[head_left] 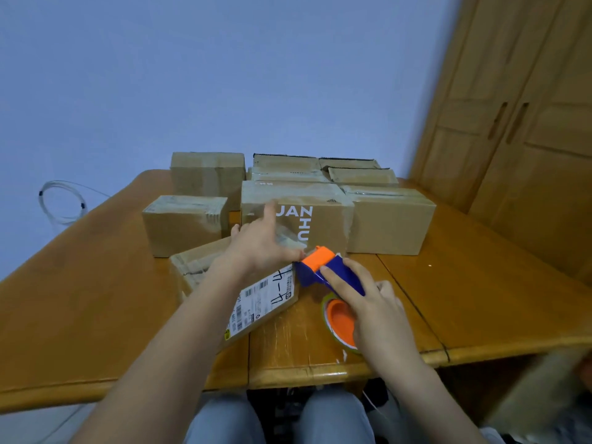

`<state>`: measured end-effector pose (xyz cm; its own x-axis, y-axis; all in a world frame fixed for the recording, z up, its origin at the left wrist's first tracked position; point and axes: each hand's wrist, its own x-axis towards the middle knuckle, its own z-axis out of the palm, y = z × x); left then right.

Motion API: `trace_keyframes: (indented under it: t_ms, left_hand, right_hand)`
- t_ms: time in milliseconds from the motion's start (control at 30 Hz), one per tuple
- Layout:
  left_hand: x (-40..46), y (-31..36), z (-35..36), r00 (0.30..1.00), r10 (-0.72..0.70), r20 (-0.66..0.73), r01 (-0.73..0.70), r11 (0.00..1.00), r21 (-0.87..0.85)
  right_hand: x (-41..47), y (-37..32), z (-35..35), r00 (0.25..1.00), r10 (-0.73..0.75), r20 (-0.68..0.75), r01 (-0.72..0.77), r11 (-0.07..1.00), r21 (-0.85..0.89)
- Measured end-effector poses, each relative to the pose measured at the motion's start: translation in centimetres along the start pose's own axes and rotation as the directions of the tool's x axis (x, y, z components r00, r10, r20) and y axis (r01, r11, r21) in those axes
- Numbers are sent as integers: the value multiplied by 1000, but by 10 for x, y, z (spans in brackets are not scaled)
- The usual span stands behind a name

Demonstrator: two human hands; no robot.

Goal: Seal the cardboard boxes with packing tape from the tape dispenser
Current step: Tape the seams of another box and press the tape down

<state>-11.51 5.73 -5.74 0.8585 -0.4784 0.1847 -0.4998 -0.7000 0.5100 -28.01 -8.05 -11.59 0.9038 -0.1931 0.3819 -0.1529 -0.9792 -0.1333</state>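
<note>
R hand (374,302) grip on tape dispenser (323,270), L hand (259,248) beside

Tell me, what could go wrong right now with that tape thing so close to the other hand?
The left hand is right at the front end of the tape dispenser, where the tape comes off; if there is a cutting edge there, it might nick a finger. The box with the shipping label lies tilted under the forearm, so it could shift and the tape go on crooked. The right hand grips the dispenser from above, so a hard pull might make it slip.
</note>
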Motion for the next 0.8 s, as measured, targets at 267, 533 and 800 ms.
trace_keyframes:
  t_ms: [267, 533, 800]
  left_hand:
    - [1, 3, -1, 1000, -8, 8, 7, 999, 36]
    - [-1, 4, -3, 1000, 7, 22, -8, 998, 55]
    - [-1, 5, -2, 997, 11, 71, -23, 986, 166]
  right_hand:
    - [-5, -7, -23, 986, 56, 159, -46, 997, -65]
    - [6, -14, -24, 986, 21, 165, -8, 997, -81]
    - [7, -12, -21, 988, -32, 152, 39, 998, -49]
